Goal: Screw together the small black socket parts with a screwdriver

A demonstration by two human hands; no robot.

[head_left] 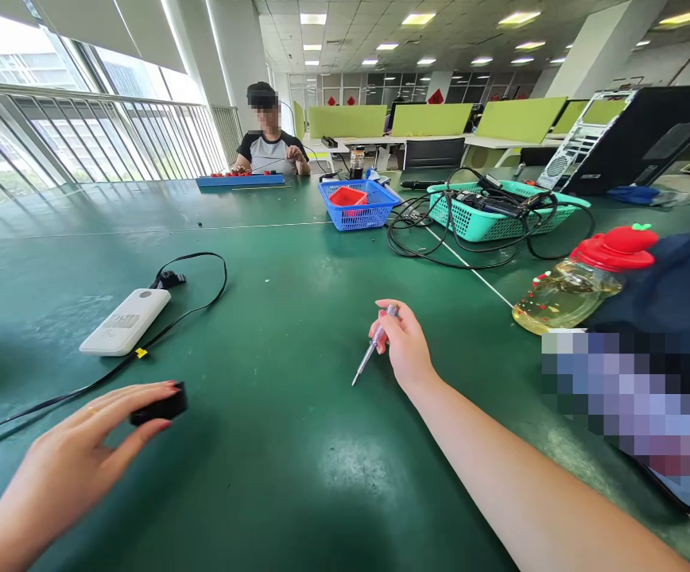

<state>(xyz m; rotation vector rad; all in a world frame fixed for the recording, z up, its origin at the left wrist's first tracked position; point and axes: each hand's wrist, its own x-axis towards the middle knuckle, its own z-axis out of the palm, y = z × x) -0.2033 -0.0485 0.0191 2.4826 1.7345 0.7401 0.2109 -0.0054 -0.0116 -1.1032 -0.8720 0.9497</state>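
In the head view, a slim screwdriver (374, 349) is being held just off centre toward 5 o'clock, wrapped by the right hand's (409, 351) curled fingers, its tip being aimed at 7. Out at 8 o'clock, a small black block (169, 403) is being pinched by the left hand (79, 446), thumb against fingers. Both are probably being felt as light and stiff; the screwdriver's smooth clear handle might be slippery, so that's best being gripped firmly, the block by its sides.
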